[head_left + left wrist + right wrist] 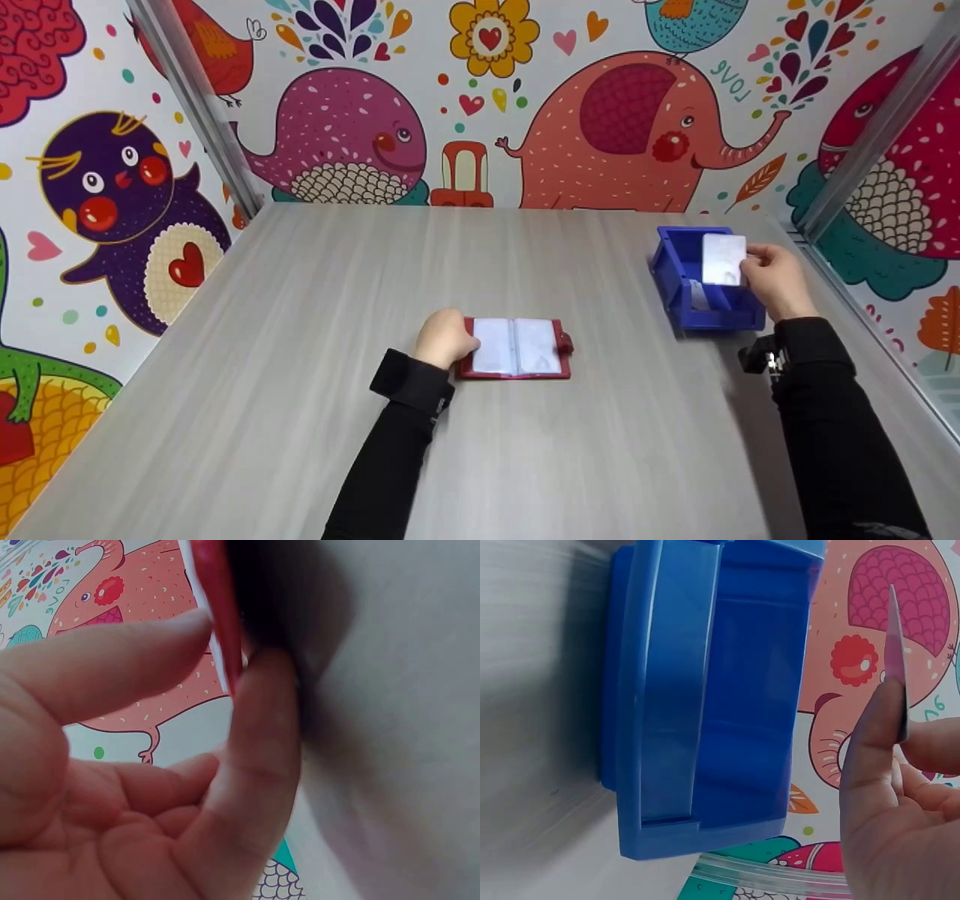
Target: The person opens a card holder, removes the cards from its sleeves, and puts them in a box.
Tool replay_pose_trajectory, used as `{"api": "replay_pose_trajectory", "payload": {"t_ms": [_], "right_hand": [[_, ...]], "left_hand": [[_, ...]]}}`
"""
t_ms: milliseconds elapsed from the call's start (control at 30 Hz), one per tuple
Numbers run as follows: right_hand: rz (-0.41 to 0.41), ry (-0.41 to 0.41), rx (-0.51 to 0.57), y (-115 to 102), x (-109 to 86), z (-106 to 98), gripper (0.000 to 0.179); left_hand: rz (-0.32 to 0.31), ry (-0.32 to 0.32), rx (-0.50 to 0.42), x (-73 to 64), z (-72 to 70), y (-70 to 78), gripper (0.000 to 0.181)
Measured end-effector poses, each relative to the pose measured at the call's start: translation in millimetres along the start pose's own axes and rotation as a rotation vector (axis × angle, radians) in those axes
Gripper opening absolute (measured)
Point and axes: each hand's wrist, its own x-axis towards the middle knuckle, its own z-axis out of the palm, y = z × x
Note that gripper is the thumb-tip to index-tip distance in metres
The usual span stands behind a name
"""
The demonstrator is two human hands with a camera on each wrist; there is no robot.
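A red card holder (565, 367) lies spread open on the table, its clear or white sleeves facing up and a snap tab on its right side. My left hand (445, 337) pinches its left edge; in the left wrist view the thumb is on the inner side and a finger behind the red cover (217, 592). Over the blue bin (679, 307), my right hand (778, 279) holds a white card (721, 259) between thumb and fingers. Seen edge-on in the right wrist view, the card (895, 645) is apart from the bin (667, 690).
A pale item (698, 295), partly hidden, lies inside the bin. The grey wood-look table (285, 435) meets walls printed with cartoon animals at the back and both sides. Metal posts (199, 105) stand at the corners.
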Motion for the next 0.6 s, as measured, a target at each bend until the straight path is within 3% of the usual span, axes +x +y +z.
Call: {"api": "replay_pose_trajectory", "payload": {"t_ms": [133, 600], "right_hand": [[-0.006, -0.033, -0.042, -0.3, -1.2, 1.5, 0.053], [0.000, -0.066, -0.043, -1.3, -3.2, 4.7, 0.054]], "left_hand": [[-0.006, -0.002, -0.006, 0.1, 0.4, 0.0, 0.017], [-0.003, -0.008, -0.021, 0.4, 0.7, 0.4, 0.014]]}}
